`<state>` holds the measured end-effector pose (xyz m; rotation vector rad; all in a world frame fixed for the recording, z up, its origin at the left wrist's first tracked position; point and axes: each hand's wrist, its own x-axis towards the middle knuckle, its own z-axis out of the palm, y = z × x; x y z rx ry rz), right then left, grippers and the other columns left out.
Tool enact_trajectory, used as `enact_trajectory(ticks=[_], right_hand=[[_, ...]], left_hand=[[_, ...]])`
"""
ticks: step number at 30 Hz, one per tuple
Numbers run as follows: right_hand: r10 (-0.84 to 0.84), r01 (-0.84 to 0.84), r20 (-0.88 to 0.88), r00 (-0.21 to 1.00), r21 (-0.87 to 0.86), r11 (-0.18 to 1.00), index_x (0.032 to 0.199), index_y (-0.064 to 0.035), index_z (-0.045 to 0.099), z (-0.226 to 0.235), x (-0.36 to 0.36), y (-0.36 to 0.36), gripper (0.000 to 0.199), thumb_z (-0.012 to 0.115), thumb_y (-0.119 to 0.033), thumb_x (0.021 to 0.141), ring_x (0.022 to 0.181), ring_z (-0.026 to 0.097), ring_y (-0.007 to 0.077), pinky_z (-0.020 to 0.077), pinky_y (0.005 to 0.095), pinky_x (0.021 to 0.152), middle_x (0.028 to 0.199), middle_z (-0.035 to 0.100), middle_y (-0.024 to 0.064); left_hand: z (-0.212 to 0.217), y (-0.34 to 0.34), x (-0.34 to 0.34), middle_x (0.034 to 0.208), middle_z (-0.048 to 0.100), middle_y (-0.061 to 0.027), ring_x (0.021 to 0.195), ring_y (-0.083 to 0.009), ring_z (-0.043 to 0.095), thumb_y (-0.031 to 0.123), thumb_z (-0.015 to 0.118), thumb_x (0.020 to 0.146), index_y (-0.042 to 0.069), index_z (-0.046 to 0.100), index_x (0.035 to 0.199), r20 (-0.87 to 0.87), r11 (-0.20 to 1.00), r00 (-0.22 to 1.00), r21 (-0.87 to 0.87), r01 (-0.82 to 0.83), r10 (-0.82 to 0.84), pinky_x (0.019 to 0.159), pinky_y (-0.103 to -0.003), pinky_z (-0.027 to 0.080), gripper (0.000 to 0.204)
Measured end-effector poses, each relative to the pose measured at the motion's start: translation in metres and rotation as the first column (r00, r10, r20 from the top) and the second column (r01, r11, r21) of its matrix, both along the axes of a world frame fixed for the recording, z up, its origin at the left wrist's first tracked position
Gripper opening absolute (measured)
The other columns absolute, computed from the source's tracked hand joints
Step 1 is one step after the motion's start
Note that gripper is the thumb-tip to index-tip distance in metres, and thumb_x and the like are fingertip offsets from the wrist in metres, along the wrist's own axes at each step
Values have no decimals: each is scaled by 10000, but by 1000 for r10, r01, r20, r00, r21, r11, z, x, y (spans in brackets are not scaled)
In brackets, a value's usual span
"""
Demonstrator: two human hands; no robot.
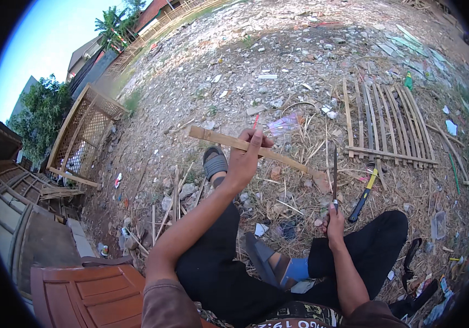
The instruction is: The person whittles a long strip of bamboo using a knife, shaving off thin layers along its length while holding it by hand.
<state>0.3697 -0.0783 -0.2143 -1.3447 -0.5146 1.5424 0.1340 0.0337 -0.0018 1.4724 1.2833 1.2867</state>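
Observation:
My left hand (244, 162) is closed around the middle of a flat bamboo slat (211, 135). The slat runs slantwise above my knees, its wide end to the left and its far end down to the right. Upright in my right hand (334, 227) is a knife (335, 174) with a long, narrow dark blade. My fingers wrap its handle, and the blade points away from me, just right of the slat's lower end. On the ground beside my right hand lies a hammer (363, 200) with a black and yellow handle.
A slatted bamboo panel (387, 153) lies at the right, with a green bottle (408, 81) at its far edge. A lattice frame (84, 131) leans at the left. A brown wooden door panel (95, 298) is near my left side. Rubble and dry straw cover the ground.

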Motion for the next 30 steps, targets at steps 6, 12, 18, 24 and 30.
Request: enact_trajectory(ticks=[6,12,18,24,30], right_hand=[[39,-41,29,999,66,997,834,-78,449,10,14,-11,330,447,-356,1011,402,377,75,332,232,369,547,381,-32],[97,-108,117,988,90,990,876,-72,468,26,38,-28,334,465,-381,1000,440,402,78,351,238,381,571,391,-21],[97,-142,220,971,200,969,993,-76,458,44,67,-37,238,537,-300,981,455,406,60,357,227,387,599,414,-23],[29,-61,199,980,155,986,1036,-39,493,43,97,-43,237,600,-224,937,447,438,69,377,243,403,607,466,-12],[10,-192,637,771,218,957,1072,-16,507,7,87,-34,346,614,-288,886,688,613,337,469,421,655,805,593,177]], left_hand=[[18,-1,19,885,653,-83,876,-154,645,403,381,1032,30,523,986,191,993,976,60,98,-107,796,-310,525,401],[18,4,33,674,430,8,586,-90,461,427,385,1023,43,469,937,253,949,922,190,250,-294,622,-279,478,402],[40,-14,45,709,326,40,587,-57,335,445,383,1018,77,425,1081,226,956,947,239,173,-228,585,-245,407,376],[35,-10,50,767,348,32,667,-58,348,614,301,966,47,431,1183,295,936,899,241,258,-324,664,-243,392,621],[37,-9,50,803,483,-11,752,-111,484,544,391,981,13,444,1218,113,889,945,390,241,-306,785,-291,436,584]])
